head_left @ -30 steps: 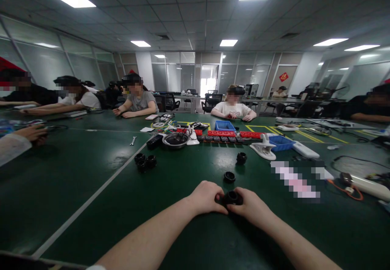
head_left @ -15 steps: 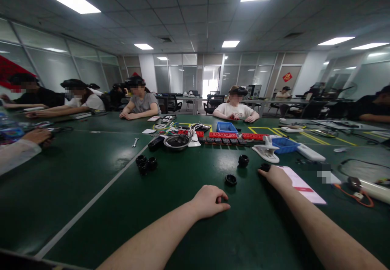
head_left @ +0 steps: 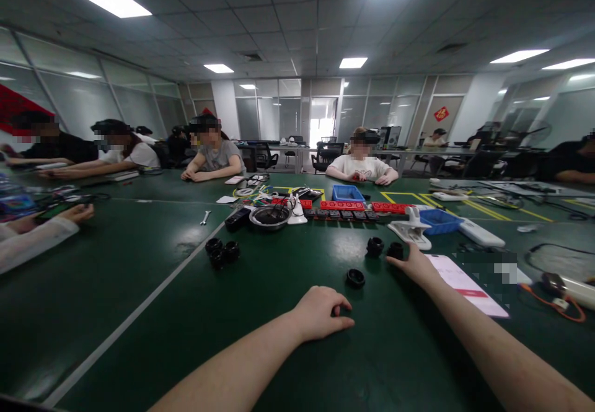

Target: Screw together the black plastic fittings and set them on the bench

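Note:
My right hand (head_left: 416, 266) has its thumb and fingers around a round black part (head_left: 395, 250), which stands on the green table. Just left of that part is a second round black part (head_left: 375, 246), with a small gap between them. Nearer to me lies a lower, ring-like black part (head_left: 356, 277), its hollow facing up. My left hand (head_left: 320, 313) rests on the table in front of this ring, thumb and curled fingers apart, holding nothing. Further left, several similar black parts (head_left: 223, 251) sit grouped together.
Across the middle stand a round metal dish (head_left: 255, 219), red power strips (head_left: 341, 205), blue trays (head_left: 437, 221) and a white clamp stand (head_left: 411, 233). A pink-white phone-shaped slab (head_left: 469, 288) lies under my right forearm's far side. Co-workers sit around; one's hand (head_left: 79, 214) is at far left.
My right hand has moved left with the round black part, bringing it close to the second one. My left hand stays nearly still. The co-worker's hand at far left has shifted right.

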